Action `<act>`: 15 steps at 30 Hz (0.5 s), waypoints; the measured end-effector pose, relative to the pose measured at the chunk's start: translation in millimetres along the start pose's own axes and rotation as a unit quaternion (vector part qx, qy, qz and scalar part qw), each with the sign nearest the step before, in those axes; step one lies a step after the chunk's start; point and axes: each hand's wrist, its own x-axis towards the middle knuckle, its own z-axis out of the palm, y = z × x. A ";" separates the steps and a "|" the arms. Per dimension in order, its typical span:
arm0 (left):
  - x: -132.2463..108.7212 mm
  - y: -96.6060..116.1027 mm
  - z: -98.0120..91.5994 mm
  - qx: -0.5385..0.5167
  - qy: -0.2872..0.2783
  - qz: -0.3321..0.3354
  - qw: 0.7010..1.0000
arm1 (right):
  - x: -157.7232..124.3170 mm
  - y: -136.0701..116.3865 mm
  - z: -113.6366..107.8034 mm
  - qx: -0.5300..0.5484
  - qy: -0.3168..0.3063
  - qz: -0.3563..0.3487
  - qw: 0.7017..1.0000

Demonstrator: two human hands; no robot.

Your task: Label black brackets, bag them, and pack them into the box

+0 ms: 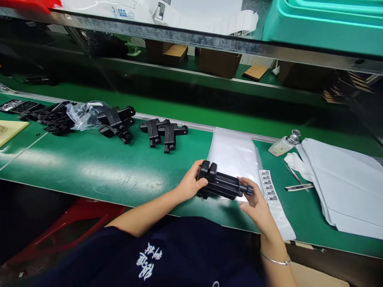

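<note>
Clasping the blocky end of a black device (225,185) below the frame's centre is the left hand (191,182); the right hand (257,204), thumb spread, touches the knobbed end.

We hold a black device (223,185) over the near end of the plastic sheets (231,149), its blocky, twin-lobed head jutting past their left edge, its long ridged body slanting slightly toward us, its narrow knobbed tip over their right half.
</note>
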 end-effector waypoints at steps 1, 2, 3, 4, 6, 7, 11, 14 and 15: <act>-0.6 -0.1 0.3 -0.006 -0.007 0.006 1.000 | 0.1 3.8 3.4 0.011 0.000 0.011 1.000; -0.7 -0.3 0.1 -0.014 -0.019 0.011 1.000 | 0.1 7.1 6.5 0.011 0.013 0.018 1.000; -0.3 -0.6 -0.8 -0.023 -0.034 0.016 0.999 | -0.1 9.5 8.7 0.002 0.037 0.021 0.999; 0.6 -0.9 -2.5 -0.033 -0.054 0.020 0.998 | -0.3 10.9 9.7 -0.012 0.061 0.018 0.998; 3.0 -1.3 -7.8 -0.051 -0.095 0.025 0.994 | -0.7 10.7 7.4 -0.047 0.086 -0.007 0.995; 4.1 -1.3 -11.0 -0.054 -0.112 0.027 0.992 | -0.7 9.6 4.6 -0.064 0.086 -0.021 0.994; 5.6 2.3 -20.9 -0.016 -0.129 0.037 0.991 | 3.2 3.7 -5.8 -0.103 0.069 -0.036 0.992; 4.3 10.7 -21.5 0.055 -0.128 0.049 0.989 | 10.9 5.0 -1.4 -0.065 0.040 -0.015 0.997; 3.8 14.4 -20.7 0.083 -0.132 0.055 0.986 | 13.9 7.2 2.4 -0.041 0.031 -0.008 0.999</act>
